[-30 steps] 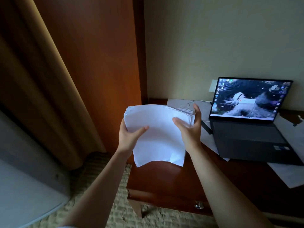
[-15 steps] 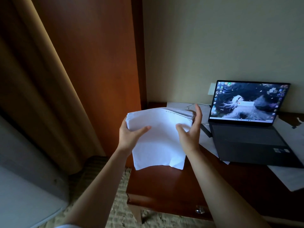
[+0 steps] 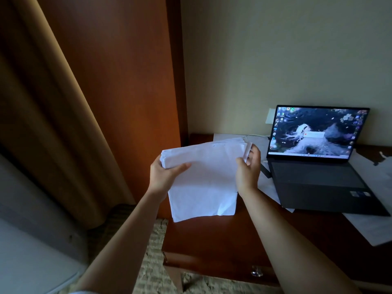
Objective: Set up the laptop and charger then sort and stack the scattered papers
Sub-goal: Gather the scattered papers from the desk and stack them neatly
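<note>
No words, numbers or brand names can be read anywhere. The laptop (image 3: 322, 158) screen shows a desktop with columns of small icons down its left and right edges and a pale pop-up box near the middle, but the captions under the icons and the line in the box are too small and blurred to make out. Two small stickers sit on the palm rest at the lower right of the keyboard; their print is illegible. The top sheet of the paper stack (image 3: 203, 179) carries a few faint dark marks near its far edge, too tiny to tell as letters.
</note>
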